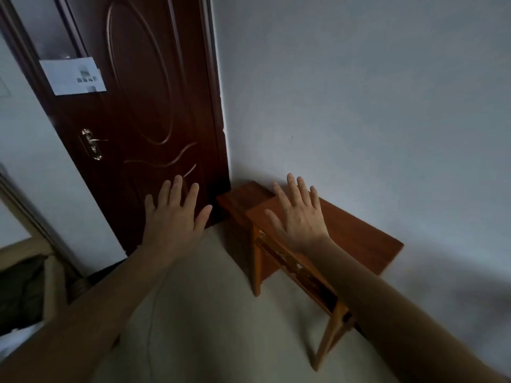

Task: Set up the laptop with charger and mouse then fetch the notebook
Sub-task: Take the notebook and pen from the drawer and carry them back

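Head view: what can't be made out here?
Sheet on the door: print too small and blurred to read.
Lower shelf of the wooden table: dim, and the right forearm crosses it.
Right hand over the table top: touching or hovering, cannot tell.
Dark bulk at lower left: blurred, cut off by the frame edge.
Laptop, charger, mouse, notebook: none in frame.
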Motion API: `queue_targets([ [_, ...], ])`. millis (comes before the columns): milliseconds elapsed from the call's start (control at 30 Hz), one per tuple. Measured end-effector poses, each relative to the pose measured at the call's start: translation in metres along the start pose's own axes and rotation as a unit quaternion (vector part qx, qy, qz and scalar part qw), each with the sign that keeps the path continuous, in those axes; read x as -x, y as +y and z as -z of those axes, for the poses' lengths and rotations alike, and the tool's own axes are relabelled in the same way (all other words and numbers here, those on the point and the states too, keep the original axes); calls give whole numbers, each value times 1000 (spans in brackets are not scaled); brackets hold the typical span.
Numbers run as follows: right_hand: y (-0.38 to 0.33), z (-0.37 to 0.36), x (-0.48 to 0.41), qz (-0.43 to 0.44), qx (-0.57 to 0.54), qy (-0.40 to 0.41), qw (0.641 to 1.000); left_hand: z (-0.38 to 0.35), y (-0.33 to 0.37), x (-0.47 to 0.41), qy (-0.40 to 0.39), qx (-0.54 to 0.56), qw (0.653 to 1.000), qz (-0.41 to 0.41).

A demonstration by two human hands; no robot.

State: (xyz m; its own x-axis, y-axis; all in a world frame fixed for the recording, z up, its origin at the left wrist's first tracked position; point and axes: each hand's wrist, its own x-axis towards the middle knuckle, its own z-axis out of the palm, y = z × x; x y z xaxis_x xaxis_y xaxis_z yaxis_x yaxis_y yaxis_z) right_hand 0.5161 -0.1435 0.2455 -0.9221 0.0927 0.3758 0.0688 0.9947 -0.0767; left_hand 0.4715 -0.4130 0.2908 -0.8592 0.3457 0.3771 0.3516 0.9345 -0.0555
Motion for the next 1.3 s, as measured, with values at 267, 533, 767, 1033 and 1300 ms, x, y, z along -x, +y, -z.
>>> queue_targets([
  [267, -57, -34, -165, 26, 13, -9, 1000, -31, -97, -123, 34, 18, 999, 30],
  [533, -88, -98, -311, 9, 50, 15, 999, -105, -179, -275, 38, 40, 998, -2],
  [767, -103, -145, -421, -96, 69, 16, 993, -165, -227, -431, 28, 65, 993, -96],
  [1033, -59, -194, -475, -183, 101, 1, 978, -245, -188, -563, -12, 123, 974, -191],
  [1300, 19, -261, -527, -292, 85, -23, 952, -344, -132, -654, -96, 138, 958, -234],
])
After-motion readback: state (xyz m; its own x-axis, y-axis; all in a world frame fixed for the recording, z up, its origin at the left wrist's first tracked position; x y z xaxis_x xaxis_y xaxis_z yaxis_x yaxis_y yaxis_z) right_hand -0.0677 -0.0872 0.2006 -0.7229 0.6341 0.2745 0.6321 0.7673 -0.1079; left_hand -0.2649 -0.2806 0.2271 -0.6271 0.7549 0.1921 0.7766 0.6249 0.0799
